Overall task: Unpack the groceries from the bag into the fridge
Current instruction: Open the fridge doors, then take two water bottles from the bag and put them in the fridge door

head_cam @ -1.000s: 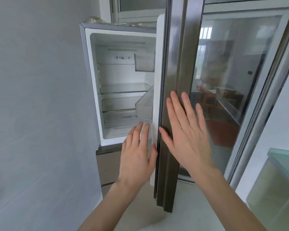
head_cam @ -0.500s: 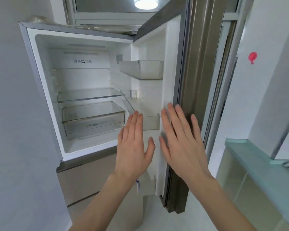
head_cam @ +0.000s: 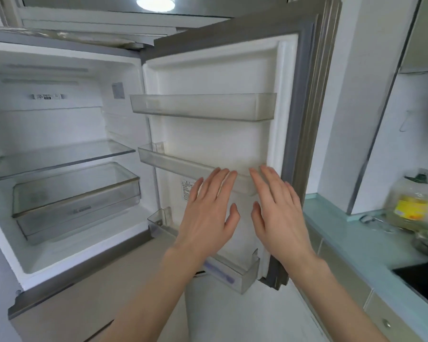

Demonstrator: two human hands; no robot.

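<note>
White plastic lines the fridge door, swung wide and facing me. My left hand and right hand hover flat before it, fingers spread, holding nothing. Left of the door, the fridge stands bare. No bag or groceries in view; I judge I must turn away to fetch them. Neither hand is nearer.

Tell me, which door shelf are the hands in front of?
The middle door shelf: both fingertips overlap its right end. The top shelf sits higher, the bottom one below the wrists.
</note>
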